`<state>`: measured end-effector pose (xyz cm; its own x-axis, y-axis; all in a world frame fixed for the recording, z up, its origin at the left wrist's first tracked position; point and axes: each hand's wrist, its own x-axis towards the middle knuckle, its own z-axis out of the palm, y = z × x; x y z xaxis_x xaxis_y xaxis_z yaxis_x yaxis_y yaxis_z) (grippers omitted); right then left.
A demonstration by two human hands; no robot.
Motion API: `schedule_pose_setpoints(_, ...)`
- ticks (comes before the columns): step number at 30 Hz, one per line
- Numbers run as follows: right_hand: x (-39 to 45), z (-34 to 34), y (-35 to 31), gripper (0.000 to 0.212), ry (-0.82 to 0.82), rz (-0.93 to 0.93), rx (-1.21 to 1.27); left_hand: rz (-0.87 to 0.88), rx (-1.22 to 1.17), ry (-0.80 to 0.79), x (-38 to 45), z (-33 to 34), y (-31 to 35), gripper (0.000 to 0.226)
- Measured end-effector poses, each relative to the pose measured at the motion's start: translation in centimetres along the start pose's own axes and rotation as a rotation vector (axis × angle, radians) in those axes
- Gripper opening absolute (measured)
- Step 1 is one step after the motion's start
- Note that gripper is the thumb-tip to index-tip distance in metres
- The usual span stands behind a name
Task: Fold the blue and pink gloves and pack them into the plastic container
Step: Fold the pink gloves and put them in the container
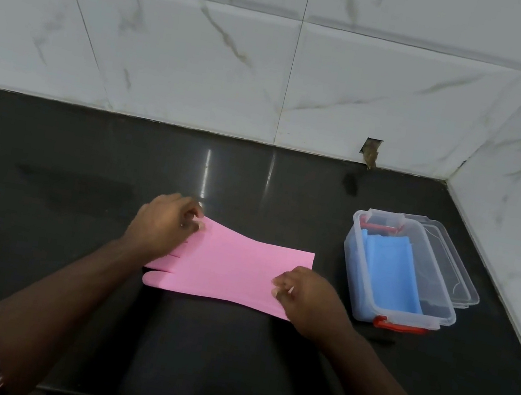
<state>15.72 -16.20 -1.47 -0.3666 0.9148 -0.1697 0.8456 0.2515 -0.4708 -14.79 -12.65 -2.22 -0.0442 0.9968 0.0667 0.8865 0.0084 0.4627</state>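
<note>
A pink glove [229,268] lies flat on the dark countertop, its fingers pointing left and its cuff to the right. My left hand [165,224] pinches the glove's finger end at the far left corner. My right hand [305,297] pinches the near corner of the cuff. To the right stands a clear plastic container [355,283] with red clips, and a folded blue glove [388,272] lies inside it.
The container's clear lid [459,267] leans under its right side. A white marble-tiled wall [307,83] runs behind the counter and turns a corner on the right. The black counter [60,197] stretches out to the left.
</note>
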Motion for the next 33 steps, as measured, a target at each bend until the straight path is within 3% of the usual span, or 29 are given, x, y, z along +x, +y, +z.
schedule_pose_setpoints(4,1.9,-0.6,1.7,0.035,0.201,0.2,-0.039,0.182,0.028,-0.315,-3.0,-1.3,1.3,0.012)
schedule_pose_setpoints(8,3.9,-0.6,2.9,0.052,0.18,0.355,-0.178,0.304,0.305,-0.447,-5.2,-1.3,-0.1,0.043)
schedule_pose_setpoints(12,4.7,-0.4,3.1,0.051,0.149,0.391,-0.266,0.394,0.289,-0.351,-6.1,-1.7,-0.8,0.019)
schedule_pose_setpoints(20,4.6,-0.2,2.9,0.047,0.154,0.39,-0.251,0.525,0.287,-0.105,-6.3,-3.8,-1.2,0.026)
schedule_pose_setpoints(25,4.2,-0.1,2.7,0.049,0.129,0.399,-0.274,0.389,0.409,-0.306,-7.4,-2.5,-1.8,0.036)
schedule_pose_setpoints(30,4.1,-0.2,2.5,0.044,0.14,0.421,-0.215,0.323,0.278,-0.185,-7.0,-1.4,1.0,0.052)
schedule_pose_setpoints(33,4.2,-0.6,2.3,0.026,0.166,0.442,-0.097,0.374,0.305,-0.249,-6.2,0.5,2.6,0.058)
